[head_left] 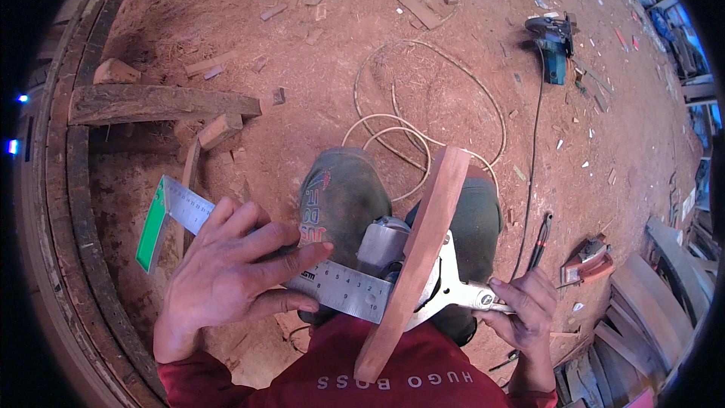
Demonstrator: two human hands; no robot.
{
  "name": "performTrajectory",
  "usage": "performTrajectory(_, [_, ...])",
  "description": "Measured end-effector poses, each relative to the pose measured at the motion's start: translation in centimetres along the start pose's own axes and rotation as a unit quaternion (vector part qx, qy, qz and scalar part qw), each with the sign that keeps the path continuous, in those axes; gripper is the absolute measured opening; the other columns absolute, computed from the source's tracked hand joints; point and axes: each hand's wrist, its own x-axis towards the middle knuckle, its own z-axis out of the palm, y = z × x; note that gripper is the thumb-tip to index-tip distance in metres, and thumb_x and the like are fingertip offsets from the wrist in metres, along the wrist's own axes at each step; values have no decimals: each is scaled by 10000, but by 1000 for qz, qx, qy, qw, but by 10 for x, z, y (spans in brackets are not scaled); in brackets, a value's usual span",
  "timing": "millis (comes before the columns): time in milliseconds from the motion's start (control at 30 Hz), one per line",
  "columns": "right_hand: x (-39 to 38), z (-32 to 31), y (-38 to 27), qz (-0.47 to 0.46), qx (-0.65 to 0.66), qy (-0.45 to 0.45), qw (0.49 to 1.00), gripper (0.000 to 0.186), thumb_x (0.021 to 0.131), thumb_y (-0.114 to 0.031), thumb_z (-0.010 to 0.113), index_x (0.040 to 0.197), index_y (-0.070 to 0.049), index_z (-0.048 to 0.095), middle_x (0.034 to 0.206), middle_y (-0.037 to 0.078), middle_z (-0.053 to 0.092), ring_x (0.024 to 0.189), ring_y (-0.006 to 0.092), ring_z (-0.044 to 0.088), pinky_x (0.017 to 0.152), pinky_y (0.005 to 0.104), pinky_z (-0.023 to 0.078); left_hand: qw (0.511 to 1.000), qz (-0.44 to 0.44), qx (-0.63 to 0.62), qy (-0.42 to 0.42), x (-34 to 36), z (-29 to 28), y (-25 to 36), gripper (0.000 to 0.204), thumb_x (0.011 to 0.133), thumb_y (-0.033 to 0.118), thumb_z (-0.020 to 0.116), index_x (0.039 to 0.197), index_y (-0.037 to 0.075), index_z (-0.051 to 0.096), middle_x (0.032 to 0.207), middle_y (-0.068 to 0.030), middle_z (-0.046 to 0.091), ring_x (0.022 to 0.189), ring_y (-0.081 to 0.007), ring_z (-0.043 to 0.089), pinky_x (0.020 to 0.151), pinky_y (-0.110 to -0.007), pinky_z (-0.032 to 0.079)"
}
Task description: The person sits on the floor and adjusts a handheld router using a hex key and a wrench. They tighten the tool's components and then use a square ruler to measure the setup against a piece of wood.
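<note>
In my left hand (226, 272) is a try square with a steel ruled blade (351, 291) and a green stock (153, 227). The blade passes under my fingers, and its far end meets a reddish wooden bar (427, 245) standing tilted in front of my body. Behind and beside that bar is a tool with a silver cylindrical body (382, 245) and a pale metal bracket (447, 287); its kind is partly hidden. At the bracket's right end, my right hand (529, 306) pinches a small silver lever (495, 304) between thumb and fingers.
A pale cable (430, 136) loops on the dusty floor ahead. Farther right lies a teal power saw (555, 53) with a dark cord. Pliers (541, 238) and an orange-brown tool (587, 262) lie nearer. Timber beams (158, 103) stand left; stacked planks (649, 302) right.
</note>
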Motion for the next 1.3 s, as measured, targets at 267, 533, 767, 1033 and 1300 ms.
performTrajectory(267, [-1,1,-1,0,-1,4,1000,427,648,-328,873,955,-67,732,655,-1,587,578,161,551,541,314,370,1000,0,17,-4,-1,-4,2,647,618,524,716,1166,182,728,907,11,597,794,-230,488,724,-366,370])
performTrajectory(533, [-4,2,-2,-1,-8,7,1000,453,637,-357,866,964,-69,739,653,-2,577,575,162,541,540,313,365,1000,0,11,-7,-1,-4,2,643,621,526,712,1163,182,730,903,15,594,791,-223,490,719,-368,366])
performTrajectory(767, [-6,3,-2,1,-7,6,1000,445,647,-358,862,965,-71,742,652,-7,578,570,156,537,539,312,362,1000,-1,10,-11,-2,-5,2,639,620,519,720,1166,187,729,897,15,595,787,-219,488,708,-369,356])
performTrajectory(1033, [-4,3,-4,3,-7,6,1000,442,642,-350,864,963,-71,744,651,-8,580,571,154,541,541,304,366,1000,-2,6,-26,-3,-6,2,605,656,492,748,1182,193,713,939,31,587,808,-202,485,727,-352,352])
performTrajectory(1300, [-5,2,-4,1,-8,6,1000,450,633,-342,867,973,-75,745,650,-8,575,574,154,542,544,305,365,1000,-6,8,-19,-3,-5,3,647,606,514,729,1168,193,727,913,14,603,798,-221,502,717,-370,364])
